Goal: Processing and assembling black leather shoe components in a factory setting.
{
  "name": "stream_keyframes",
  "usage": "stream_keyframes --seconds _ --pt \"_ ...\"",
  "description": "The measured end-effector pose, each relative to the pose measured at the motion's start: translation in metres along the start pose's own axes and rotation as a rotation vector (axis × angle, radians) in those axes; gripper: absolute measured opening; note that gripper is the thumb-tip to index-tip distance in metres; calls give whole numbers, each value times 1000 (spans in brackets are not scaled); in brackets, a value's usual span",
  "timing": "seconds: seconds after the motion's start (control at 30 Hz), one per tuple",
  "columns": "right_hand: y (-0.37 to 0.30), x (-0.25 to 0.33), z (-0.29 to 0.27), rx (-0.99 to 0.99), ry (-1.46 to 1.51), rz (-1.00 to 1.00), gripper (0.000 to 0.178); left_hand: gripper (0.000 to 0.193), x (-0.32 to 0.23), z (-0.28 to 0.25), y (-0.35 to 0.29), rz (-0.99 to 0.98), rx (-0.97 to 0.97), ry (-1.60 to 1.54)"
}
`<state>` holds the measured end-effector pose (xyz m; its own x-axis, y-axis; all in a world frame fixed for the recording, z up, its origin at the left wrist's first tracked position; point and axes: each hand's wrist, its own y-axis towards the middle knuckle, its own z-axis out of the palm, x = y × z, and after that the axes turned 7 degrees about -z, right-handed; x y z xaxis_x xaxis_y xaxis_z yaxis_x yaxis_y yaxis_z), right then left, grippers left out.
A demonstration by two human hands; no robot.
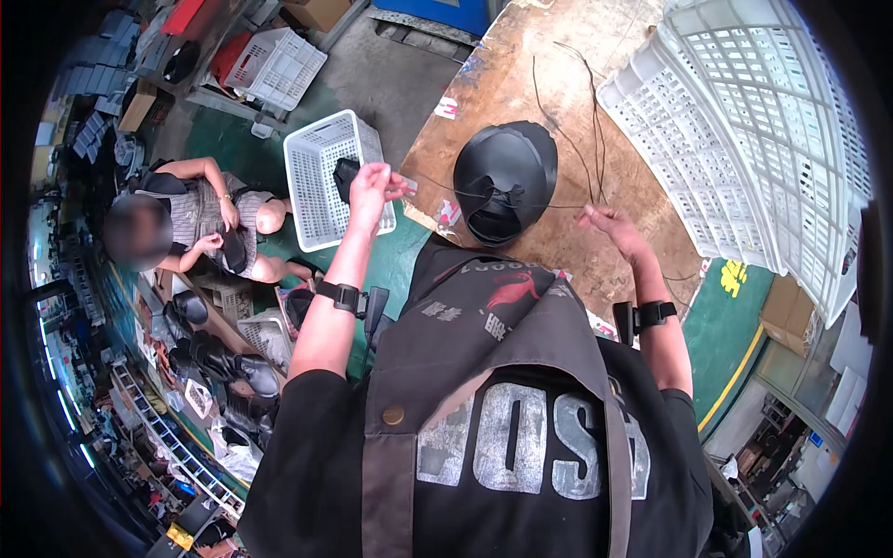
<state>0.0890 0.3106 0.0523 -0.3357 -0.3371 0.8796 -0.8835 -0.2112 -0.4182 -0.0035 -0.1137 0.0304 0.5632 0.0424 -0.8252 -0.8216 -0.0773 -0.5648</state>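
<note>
A black leather shoe (513, 153) rests on the worn wooden table (498, 88) in front of me, its opening toward my body. A thin dark shoelace (558, 205) runs out of it to both sides. My left hand (370, 191) is raised left of the shoe, thumb and fingertips pinched on one end of the lace. Over the table's right part, my right hand (614, 226) pinches the other end. Between the shoe and each hand the lace looks nearly straight. Several loose dark laces (596, 112) lie on the tabletop beyond the shoe.
A white plastic basket (296, 149) with a black item inside stands left of the table. Stacked white crates (693, 121) rise along the right edge. At the left a seated person (223, 200) handles a dark piece, near several black shoes (251, 372).
</note>
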Motion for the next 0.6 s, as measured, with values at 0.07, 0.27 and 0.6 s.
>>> stream_keyframes --seconds 0.07,0.27,0.6 --pt "4 20 -3 -19 249 48 34 12 -30 10 -14 153 166 90" --pt "40 68 36 67 824 -291 32 10 -93 65 -51 416 483 352" --pt "80 71 101 -80 592 -311 26 10 -102 129 -56 394 560 310"
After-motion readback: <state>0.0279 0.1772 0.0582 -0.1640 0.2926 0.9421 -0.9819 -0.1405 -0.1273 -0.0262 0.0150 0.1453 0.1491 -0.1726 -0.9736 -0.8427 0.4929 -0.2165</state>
